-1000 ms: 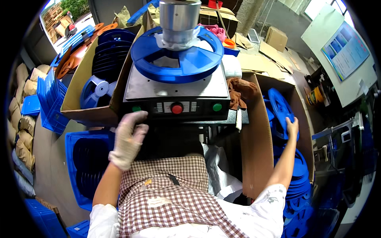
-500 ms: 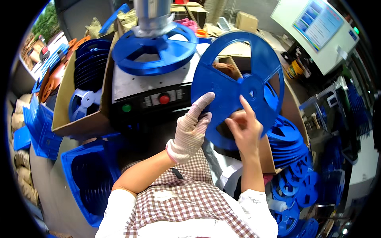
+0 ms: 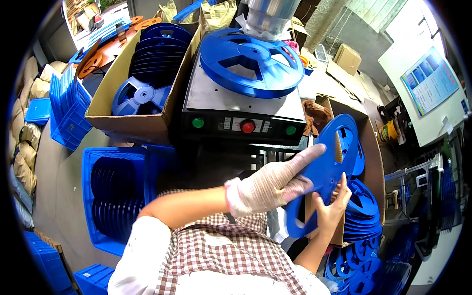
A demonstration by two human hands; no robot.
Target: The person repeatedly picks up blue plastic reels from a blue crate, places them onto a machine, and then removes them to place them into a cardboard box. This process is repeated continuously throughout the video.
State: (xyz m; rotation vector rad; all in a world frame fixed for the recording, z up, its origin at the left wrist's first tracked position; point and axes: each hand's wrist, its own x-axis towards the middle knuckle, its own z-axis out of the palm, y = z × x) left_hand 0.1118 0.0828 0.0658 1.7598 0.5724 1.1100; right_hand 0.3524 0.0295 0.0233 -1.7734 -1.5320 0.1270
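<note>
A blue plastic reel flange (image 3: 322, 169) with cut-out windows is held up, steeply tilted, in front of me at the right. My left hand (image 3: 275, 187), in a whitish knit glove, reaches across with index finger and thumb stretched apart; their tips lie over the flange's left side. The other left fingers are hidden. My bare right hand (image 3: 332, 206) grips the flange at its lower right, fingers bent around it. Beyond the hands, an assembled blue reel (image 3: 253, 61) lies on the press's metal plate (image 3: 221, 101), below a metal cylinder (image 3: 270, 12).
The press front carries a red button (image 3: 247, 126) and green buttons (image 3: 198, 123). At left stand a carton (image 3: 164, 123) of blue reels and a blue crate (image 3: 88, 196) of discs. Stacked blue flanges (image 3: 364, 226) sit in another carton (image 3: 376, 172) at right.
The view has swung so the press appears farther right. The flange has turned from nearly face-on to steeply tilted and moved lower right, with both hands following it.
</note>
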